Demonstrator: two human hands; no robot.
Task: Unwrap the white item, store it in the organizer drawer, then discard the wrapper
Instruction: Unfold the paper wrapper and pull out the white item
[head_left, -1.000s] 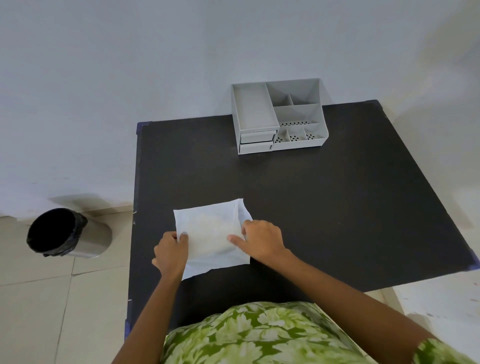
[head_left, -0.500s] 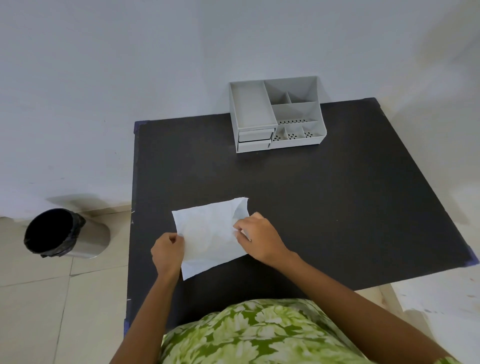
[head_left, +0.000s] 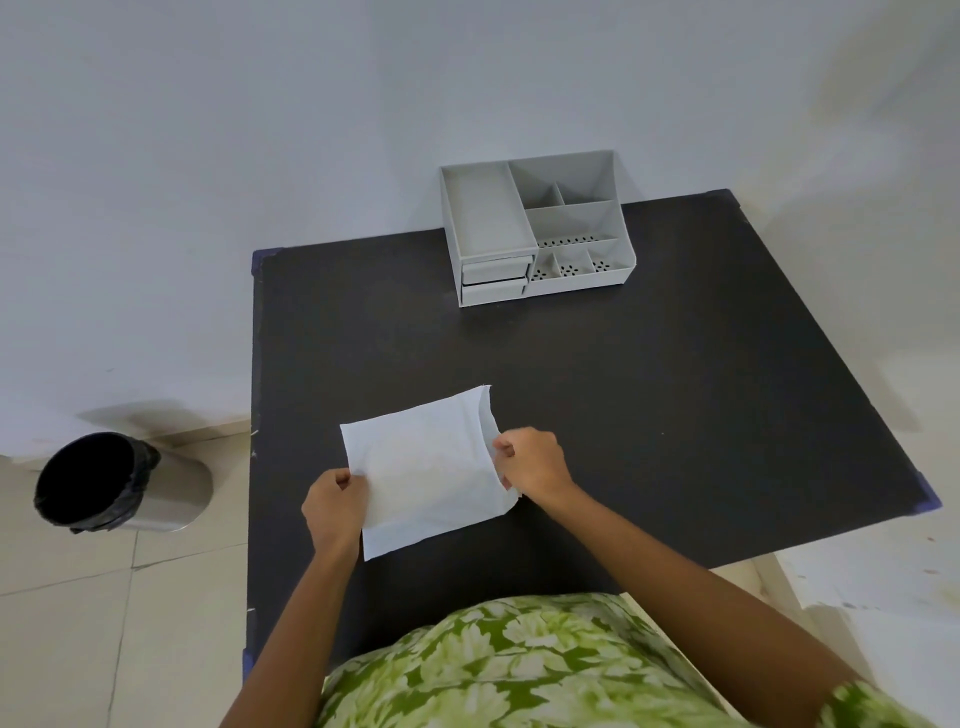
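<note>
Over the table (head_left: 675, 389), both hands pinch the white packet (head_left: 426, 467) edges.

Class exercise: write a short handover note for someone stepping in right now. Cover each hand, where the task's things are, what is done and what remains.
Left hand: pinching the white packet's left edge.
Right hand: gripping its right edge, which is peeling up.
Organizer: at the table's far edge, both drawers shut.
Bin: on the floor, left.
Done: unwrapping begun.
Left: finish unwrapping, store the item in a drawer, bin the wrapper.

white wrapper (head_left: 431, 467), black table (head_left: 649, 389), grey organizer (head_left: 535, 228), green floral garment (head_left: 545, 670)
</note>
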